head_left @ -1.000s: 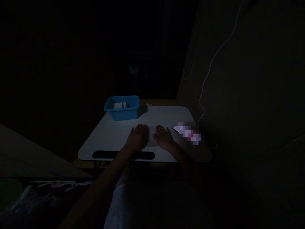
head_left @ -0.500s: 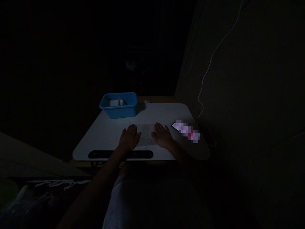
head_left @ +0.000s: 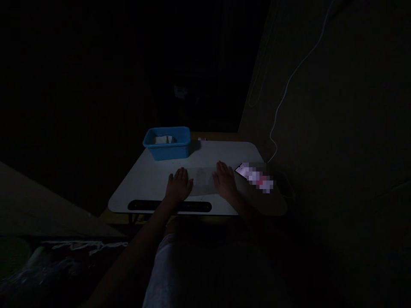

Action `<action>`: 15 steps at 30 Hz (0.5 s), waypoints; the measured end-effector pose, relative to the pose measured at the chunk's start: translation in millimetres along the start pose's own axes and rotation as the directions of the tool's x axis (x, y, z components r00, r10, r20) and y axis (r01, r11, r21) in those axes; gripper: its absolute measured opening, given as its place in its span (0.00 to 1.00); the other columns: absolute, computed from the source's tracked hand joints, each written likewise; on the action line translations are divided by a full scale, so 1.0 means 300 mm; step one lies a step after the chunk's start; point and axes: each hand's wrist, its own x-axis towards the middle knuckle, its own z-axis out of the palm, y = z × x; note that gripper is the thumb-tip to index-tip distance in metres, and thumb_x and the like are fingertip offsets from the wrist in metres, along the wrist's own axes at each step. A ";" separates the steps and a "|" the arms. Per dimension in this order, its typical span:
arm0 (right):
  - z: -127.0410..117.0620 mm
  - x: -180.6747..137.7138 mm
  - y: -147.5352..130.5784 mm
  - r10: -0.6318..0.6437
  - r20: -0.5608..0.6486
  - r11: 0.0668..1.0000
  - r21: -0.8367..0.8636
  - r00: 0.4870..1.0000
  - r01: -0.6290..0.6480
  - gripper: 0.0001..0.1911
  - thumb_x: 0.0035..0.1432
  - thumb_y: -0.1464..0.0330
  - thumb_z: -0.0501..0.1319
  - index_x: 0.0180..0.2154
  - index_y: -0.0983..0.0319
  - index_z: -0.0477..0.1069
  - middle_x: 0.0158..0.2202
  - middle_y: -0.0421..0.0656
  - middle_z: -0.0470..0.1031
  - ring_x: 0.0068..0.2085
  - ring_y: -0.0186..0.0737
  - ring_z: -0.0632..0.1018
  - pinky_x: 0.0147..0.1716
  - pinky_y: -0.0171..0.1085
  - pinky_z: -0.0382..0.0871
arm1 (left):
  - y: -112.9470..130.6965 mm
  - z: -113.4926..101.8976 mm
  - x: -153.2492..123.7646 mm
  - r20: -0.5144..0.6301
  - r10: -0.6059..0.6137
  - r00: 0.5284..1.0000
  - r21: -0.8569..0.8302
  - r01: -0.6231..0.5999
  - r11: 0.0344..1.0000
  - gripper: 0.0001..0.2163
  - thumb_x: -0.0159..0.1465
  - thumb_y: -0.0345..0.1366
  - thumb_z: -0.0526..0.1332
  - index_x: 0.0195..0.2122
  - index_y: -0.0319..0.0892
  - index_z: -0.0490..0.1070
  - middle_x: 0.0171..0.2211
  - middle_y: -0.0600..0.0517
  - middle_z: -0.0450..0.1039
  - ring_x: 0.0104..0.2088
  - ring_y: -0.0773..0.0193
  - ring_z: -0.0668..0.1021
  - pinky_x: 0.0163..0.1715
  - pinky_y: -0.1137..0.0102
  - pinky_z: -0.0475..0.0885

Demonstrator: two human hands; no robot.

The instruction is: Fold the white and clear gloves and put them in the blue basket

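A thin, see-through sheet (head_left: 201,182), perhaps a clear plastic bag, lies flat on the white table (head_left: 224,149). On its left side rests my left hand (head_left: 178,185), palm down with the fingers stretched out. My right hand (head_left: 224,179) lies at the sheet's right side, also open, its fingers pointing away from me. Neither hand grips anything. The dim light hides the sheet's exact edges beneath the hands.
A blue plastic basin (head_left: 168,149) with something whitish inside stands at the table's back left. At the right lies a lit phone (head_left: 242,170). A black slot (head_left: 195,206) runs along the front edge, and a white cable (head_left: 285,87) hangs against the wall.
My right hand has slid a little outward, so the gap between my hands is wider. The whole view has shifted slightly, with the table now further right.
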 end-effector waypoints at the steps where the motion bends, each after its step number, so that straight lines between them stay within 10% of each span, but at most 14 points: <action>1: -0.003 0.001 -0.024 -0.054 0.013 0.999 0.002 0.998 0.054 0.28 0.64 0.62 0.35 0.60 0.70 0.48 0.63 0.51 0.49 0.63 0.43 0.50 0.59 0.48 0.41 | 0.000 -0.001 0.000 0.000 -0.001 1.000 -0.001 0.001 1.000 0.27 0.65 0.42 0.38 0.60 0.29 0.51 0.61 0.39 0.49 0.61 0.53 0.55 0.56 0.53 0.52; 6: 0.024 0.008 -0.130 -0.252 0.157 0.968 0.050 0.955 0.247 0.30 0.63 0.57 0.35 0.61 0.67 0.46 0.64 0.47 0.44 0.64 0.42 0.47 0.60 0.48 0.41 | 0.005 -0.018 -0.004 0.030 -0.004 1.000 0.002 0.004 1.000 0.26 0.64 0.40 0.39 0.60 0.30 0.51 0.61 0.40 0.49 0.61 0.54 0.55 0.56 0.54 0.52; 15: 0.050 0.005 -0.054 -0.138 0.233 0.989 -0.015 0.962 0.146 0.32 0.62 0.56 0.35 0.60 0.70 0.50 0.63 0.51 0.48 0.63 0.44 0.50 0.59 0.51 0.42 | 0.001 0.000 -0.001 -0.015 -0.008 1.000 -0.013 0.008 1.000 0.26 0.64 0.42 0.38 0.59 0.32 0.52 0.61 0.40 0.50 0.61 0.54 0.56 0.56 0.54 0.53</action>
